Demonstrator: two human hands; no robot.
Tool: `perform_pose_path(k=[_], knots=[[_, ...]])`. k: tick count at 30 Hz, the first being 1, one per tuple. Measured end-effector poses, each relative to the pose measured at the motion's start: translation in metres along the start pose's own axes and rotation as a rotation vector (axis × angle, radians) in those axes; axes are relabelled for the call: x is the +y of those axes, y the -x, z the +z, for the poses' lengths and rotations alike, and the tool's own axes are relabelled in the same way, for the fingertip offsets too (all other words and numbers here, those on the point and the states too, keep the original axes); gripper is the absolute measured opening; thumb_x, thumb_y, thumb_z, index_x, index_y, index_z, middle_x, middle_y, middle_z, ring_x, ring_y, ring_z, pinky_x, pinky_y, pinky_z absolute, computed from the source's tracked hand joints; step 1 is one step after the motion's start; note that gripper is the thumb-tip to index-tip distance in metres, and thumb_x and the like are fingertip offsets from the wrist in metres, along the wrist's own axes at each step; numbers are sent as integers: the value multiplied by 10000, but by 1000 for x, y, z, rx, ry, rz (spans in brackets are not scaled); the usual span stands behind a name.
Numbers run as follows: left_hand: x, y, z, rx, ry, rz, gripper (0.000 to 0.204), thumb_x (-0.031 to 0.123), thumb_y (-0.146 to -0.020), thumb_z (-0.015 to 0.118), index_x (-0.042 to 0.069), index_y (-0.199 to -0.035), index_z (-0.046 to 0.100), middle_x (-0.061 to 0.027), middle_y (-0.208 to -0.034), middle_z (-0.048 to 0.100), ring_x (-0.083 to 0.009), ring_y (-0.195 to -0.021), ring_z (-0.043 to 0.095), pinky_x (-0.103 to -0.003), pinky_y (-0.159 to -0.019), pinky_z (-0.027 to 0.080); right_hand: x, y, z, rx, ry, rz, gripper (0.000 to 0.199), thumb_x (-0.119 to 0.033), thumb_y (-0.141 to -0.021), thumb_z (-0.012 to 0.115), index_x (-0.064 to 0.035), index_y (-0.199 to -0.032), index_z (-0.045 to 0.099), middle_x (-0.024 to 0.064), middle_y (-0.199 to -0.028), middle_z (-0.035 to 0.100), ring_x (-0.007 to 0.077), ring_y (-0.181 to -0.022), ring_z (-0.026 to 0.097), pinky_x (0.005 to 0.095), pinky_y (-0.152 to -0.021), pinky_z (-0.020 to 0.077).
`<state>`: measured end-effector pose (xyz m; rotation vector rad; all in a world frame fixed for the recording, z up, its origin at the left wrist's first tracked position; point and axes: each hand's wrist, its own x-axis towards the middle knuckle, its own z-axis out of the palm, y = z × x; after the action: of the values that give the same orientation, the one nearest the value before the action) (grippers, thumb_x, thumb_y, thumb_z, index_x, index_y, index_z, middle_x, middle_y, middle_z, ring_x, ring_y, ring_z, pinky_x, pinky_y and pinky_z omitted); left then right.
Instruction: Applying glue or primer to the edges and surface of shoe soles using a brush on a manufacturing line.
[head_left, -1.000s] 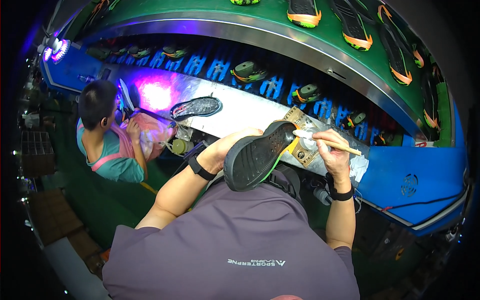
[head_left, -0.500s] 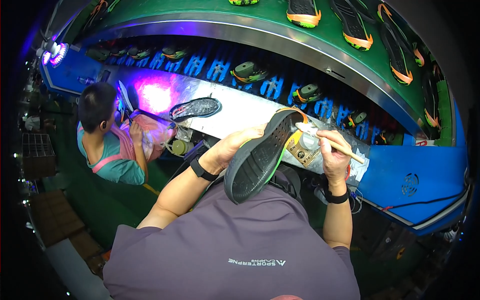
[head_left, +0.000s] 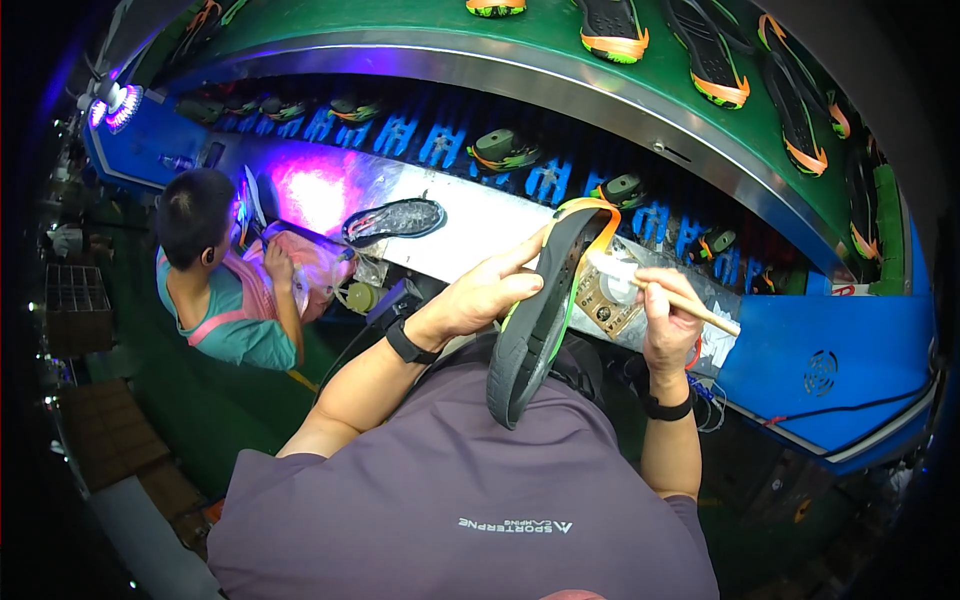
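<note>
My left hand (head_left: 487, 297) grips the side of a black shoe sole (head_left: 530, 345) with orange and green edges. The sole stands tilted on its edge, its orange end up and its other end toward my shirt. A brush (head_left: 714, 320) with a wooden handle and white bristles is pinched in the fingers of my right hand (head_left: 668, 318). Its bristles are beside the sole's orange rim; whether they touch cannot be told. Under the brush, a pale round container (head_left: 622, 291) rests near a brown printed card (head_left: 603, 313).
Another sole (head_left: 394, 219) lies on the metal bench (head_left: 462, 240). Behind run blue holders (head_left: 441, 145) with shoe parts, then a green belt (head_left: 420, 22) carrying several soles. On the left sits a co-worker (head_left: 225, 280) near a glowing lamp (head_left: 116, 106); a blue cabinet (head_left: 780, 345) stands right.
The sole has been turned in my left hand, showing more edge and less of its broad perforated face. The brush's bristles have shifted slightly down; its handle points a little lower to the right.
</note>
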<state>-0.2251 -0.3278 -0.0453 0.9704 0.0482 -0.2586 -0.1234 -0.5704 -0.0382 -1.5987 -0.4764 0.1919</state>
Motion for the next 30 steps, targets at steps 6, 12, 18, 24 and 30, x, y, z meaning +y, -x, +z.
perform_pose_path(k=[6,12,18,24,30], knots=[[-2,-1,-7,40,-149,98,817,267,-947,562,32,-1632,183,-115,-1430,513,-118,-1052,596,-284,-970,472,-14,-11,4,-149,229,-122,150,34,-847,654,26,-971,738,123,-826,694,199,-710,628,300,-667,494],[8,3,-5,127,-189,152,816,244,-931,551,31,-1630,190,-113,-1400,540,-127,-1034,610,-291,-967,478,-24,-6,13,-225,205,-204,165,50,-808,657,21,-949,738,113,-794,693,203,-679,618,304,-628,482],[3,0,-20,156,-232,152,812,236,-931,542,39,-1634,187,-127,-1422,529,-141,-1065,618,-309,-989,476,-33,-1,16,-289,211,-222,155,49,-782,665,13,-917,733,116,-792,708,210,-665,630,305,-626,488],[6,-4,-31,179,-290,185,801,261,-944,537,19,-1627,194,-132,-1473,493,-164,-1154,593,-321,-1041,449,-43,4,24,-369,183,-149,131,41,-774,662,-4,-879,726,112,-781,709,215,-633,625,319,-613,494],[10,1,-36,185,-48,170,783,349,-1004,532,-19,-1611,202,-164,-1581,389,-191,-1396,423,-327,-1145,348,-37,11,21,-193,-13,-46,94,-18,-830,652,19,-895,709,102,-747,657,191,-638,569,302,-619,455]])
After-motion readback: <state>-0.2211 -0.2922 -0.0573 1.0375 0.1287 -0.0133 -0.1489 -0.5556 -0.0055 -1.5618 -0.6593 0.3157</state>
